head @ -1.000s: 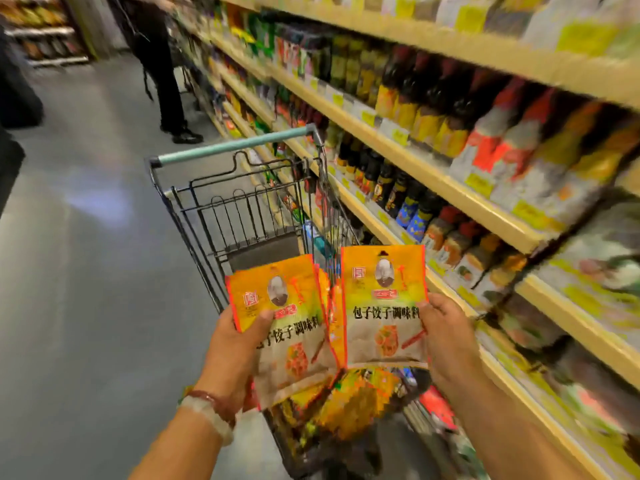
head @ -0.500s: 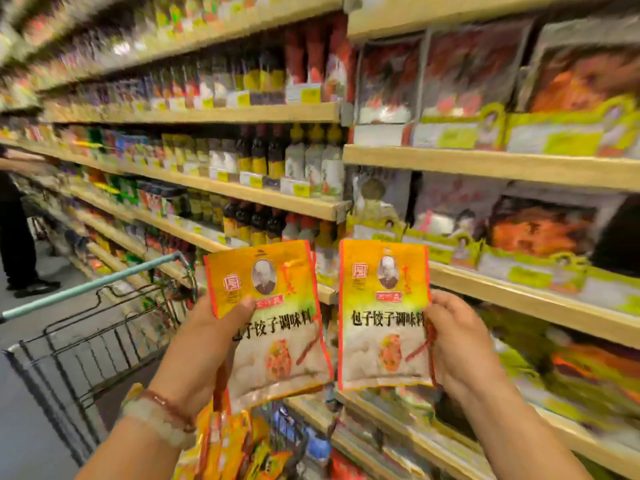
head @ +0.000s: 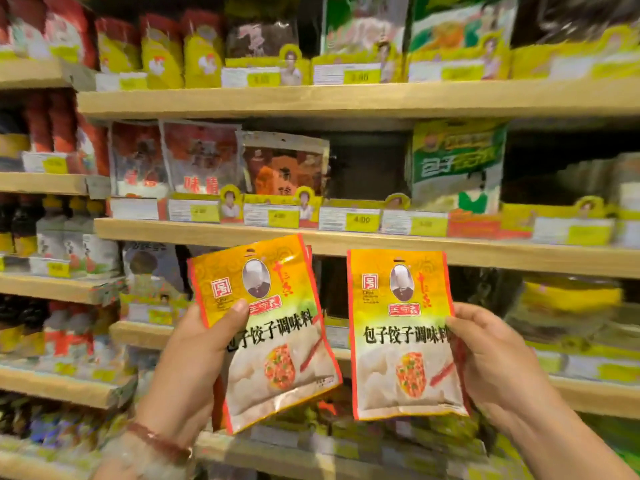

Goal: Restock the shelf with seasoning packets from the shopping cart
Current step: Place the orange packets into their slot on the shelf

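left hand (head: 194, 358) gripping seasoning packets (head: 266, 327), right hand (head: 498, 362) another packet (head: 403, 334)

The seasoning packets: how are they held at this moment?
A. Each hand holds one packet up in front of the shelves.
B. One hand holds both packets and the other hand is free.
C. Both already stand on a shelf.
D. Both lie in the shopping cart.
A: the left hand grips the left packet and the right hand grips the right packet, both raised before the shelf.
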